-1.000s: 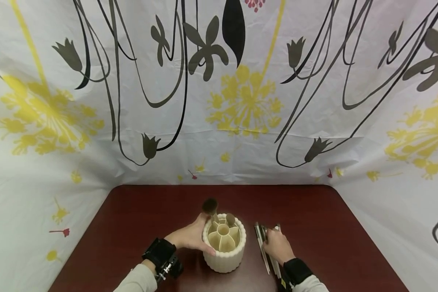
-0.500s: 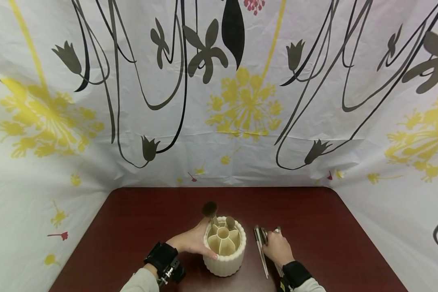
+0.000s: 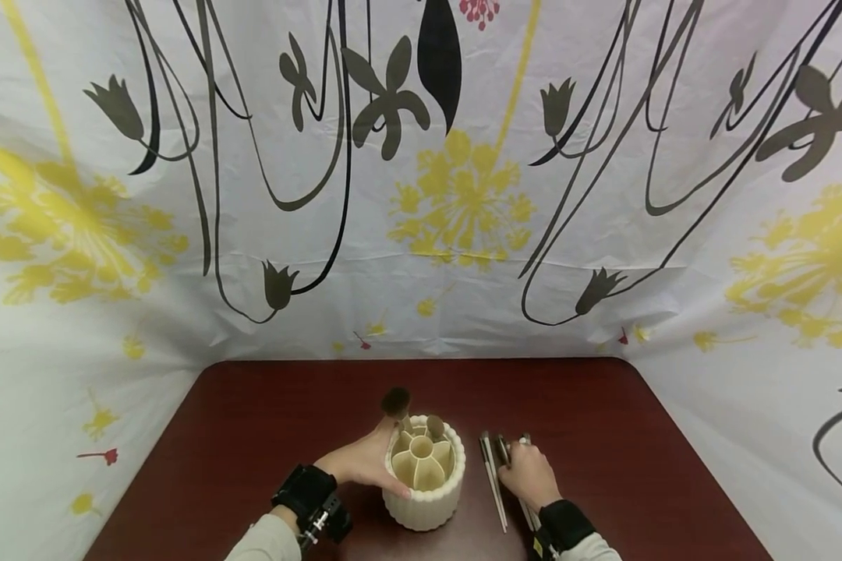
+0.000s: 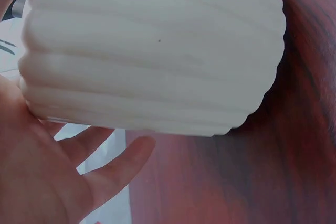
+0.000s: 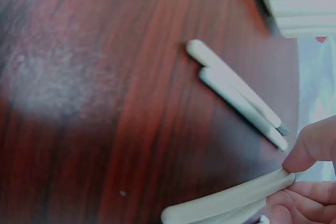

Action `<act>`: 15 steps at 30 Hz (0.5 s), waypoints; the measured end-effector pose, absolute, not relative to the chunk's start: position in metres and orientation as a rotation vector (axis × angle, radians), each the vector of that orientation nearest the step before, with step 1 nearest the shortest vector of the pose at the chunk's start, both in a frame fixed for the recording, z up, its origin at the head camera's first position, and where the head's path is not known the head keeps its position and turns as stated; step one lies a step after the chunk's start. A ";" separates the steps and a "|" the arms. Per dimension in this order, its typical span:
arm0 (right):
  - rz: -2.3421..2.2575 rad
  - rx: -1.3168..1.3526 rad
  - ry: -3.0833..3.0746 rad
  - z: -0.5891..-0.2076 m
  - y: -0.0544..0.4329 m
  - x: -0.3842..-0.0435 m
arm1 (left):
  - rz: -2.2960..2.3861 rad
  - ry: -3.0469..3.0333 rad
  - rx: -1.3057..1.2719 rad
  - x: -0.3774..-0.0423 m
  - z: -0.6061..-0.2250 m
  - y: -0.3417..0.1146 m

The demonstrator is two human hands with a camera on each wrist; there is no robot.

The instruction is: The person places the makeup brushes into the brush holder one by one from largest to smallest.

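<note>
The left hand (image 3: 368, 465) holds a round, cream, bumpy-sided pot (image 3: 424, 511). The pot stands on the shiny, dark red wooden surface (image 3: 288, 401) with two round, brown-topped brushes (image 3: 396, 402) inside. The right hand (image 3: 529, 474) pinches a long, thin, white stick (image 5: 226, 200). Two other thin white sticks (image 5: 231, 97) lie between it and the pot.

left grip (image 3: 370, 461): thumb spread from fingers | right grip (image 3: 530, 474): thumb-and-finger pinch | arms (image 3: 267, 539): angled inward

The left wrist view crops the pale holder (image 4: 152, 51).
</note>
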State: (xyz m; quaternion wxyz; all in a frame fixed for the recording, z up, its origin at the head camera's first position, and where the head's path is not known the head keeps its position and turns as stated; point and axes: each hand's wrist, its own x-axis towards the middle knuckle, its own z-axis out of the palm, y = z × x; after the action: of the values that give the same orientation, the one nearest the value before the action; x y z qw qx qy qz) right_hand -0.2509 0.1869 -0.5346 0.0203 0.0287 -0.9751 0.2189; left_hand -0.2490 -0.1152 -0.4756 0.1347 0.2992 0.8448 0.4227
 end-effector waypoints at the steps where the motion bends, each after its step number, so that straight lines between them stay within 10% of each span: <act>1: 0.693 0.095 -3.016 -0.533 0.187 -0.249 | 1.226 2.435 0.867 -0.248 -0.477 -0.116; 15: 0.901 0.173 -2.792 -0.473 0.187 -0.233 | 1.291 2.368 0.800 -0.252 -0.480 -0.115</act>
State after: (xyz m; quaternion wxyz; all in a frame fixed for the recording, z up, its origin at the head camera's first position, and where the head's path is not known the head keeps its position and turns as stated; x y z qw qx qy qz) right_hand -0.2333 0.1865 -0.4726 0.1010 0.0586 -0.9452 0.3050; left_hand -0.2519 -0.1153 -0.4800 0.1634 0.2806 0.8304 0.4527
